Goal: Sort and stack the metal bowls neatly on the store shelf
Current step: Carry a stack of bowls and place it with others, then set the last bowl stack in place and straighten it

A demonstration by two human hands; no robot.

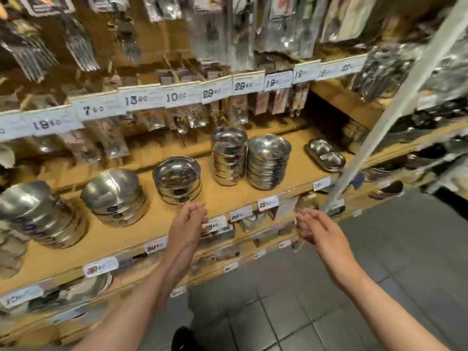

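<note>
Several stacks of shiny metal bowls stand on the wooden shelf (222,196). From the left: a leaning stack (38,214), a stack of upturned bowls (114,196), a short stack (177,182), a tall narrow stack (229,155) and a stack of flatter bowls (268,162) beside it. Small twin-well metal dishes (325,154) lie at the right. My left hand (190,221) hovers at the shelf's front edge, just before the short stack, fingers loosely curled and holding nothing. My right hand (314,226) hangs further right, in front of the shelf edge, also loosely curled with nothing in it.
Packaged cutlery hangs on hooks (228,34) above the shelf. Price tags line the upper rail (177,97) and the front edge (101,268). A white upright post (395,110) crosses at the right. Lower shelves hold more ware; grey floor tiles (379,274) lie below.
</note>
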